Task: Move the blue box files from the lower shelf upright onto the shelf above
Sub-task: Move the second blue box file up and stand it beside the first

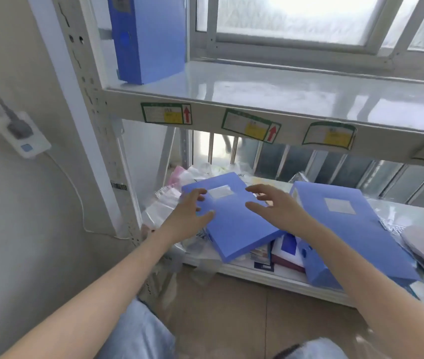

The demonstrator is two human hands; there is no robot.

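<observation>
So one blue box file is already standing upright at the far left of the upper shelf, right against the post. Two more are lying flat down on the lower shelf, on top of a mess of plastic bags and papers.

I'm going for the left file now. It sits flat with its label window up, long axis running away from me and angled a bit left, near corner hanging out past the shelf edge. My left hand is on its left long edge, fingers loosely curled over the top, not really clamped yet as far as I can tell. My right hand is spread wide and hovering just over the right side of the lid, holding nothing. Left hand is the nearer one, basically touching already.

The second file lies flat just to the right, same sort of angle, also sticking out over the edge.

I reckon the trick is gripping both long edges, lifting, and tipping it onto its end so it stands next to the first one.
</observation>
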